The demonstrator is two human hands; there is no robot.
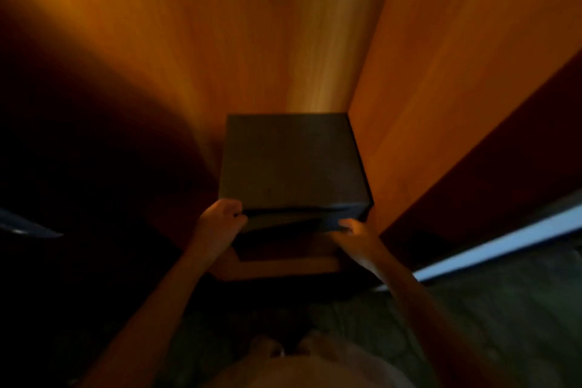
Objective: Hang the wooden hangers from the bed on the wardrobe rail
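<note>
A dark box [293, 161], matte and square-edged, sits deep in the wardrobe [252, 41], pushed against the right side panel [456, 72]; its top is flat and finely grained, and along its front a black gap runs under the upper edge, as of a lid. The left hand [220, 220] grips the front left corner, fingers curled over the edge; the right hand [356, 233] holds the front right corner, fingertips closed on the rim. Both bare forearms reach up from the bottom of the view.

The box rests on a wooden ledge [277, 268] — smooth, orange-brown veneer like the back and side panels, with long streaks of grain. The left of the wardrobe falls into black shadow. Below lies a dull, mottled grey-green floor [472, 324]; a pale bluish strip [504, 242] crosses it slantwise on the right.

The whole view is dim and smeared; a pale blurred shape [28, 227] at the left edge cannot be named, and a light garment [299, 365] is cut off at the bottom. Hangers and rail lie outside what the view shows.
</note>
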